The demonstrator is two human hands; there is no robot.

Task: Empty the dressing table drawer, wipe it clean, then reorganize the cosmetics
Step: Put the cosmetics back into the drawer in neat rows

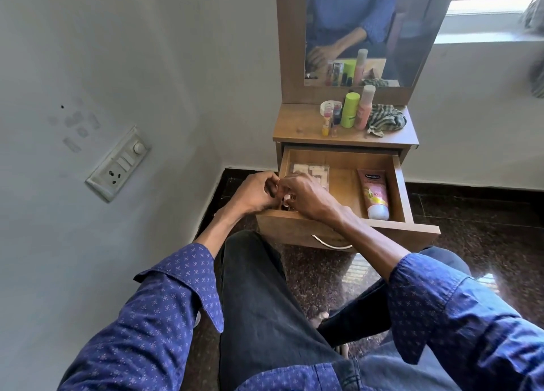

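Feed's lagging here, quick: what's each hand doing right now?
Left hand: fingers curled, apparently pinching the small pink item.
Right hand: fingers curled on the same item, above the drawer.

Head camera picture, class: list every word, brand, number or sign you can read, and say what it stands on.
"Vaseline", probably: dark label near the top of the pink tube lying in the open drawer; blurred.
"10": on the same tube's middle band; the print around it is unreadable.
Lower print on the tube: too blurred.
Labels on the green bottle, pink bottle and small items beside them: too small to read.
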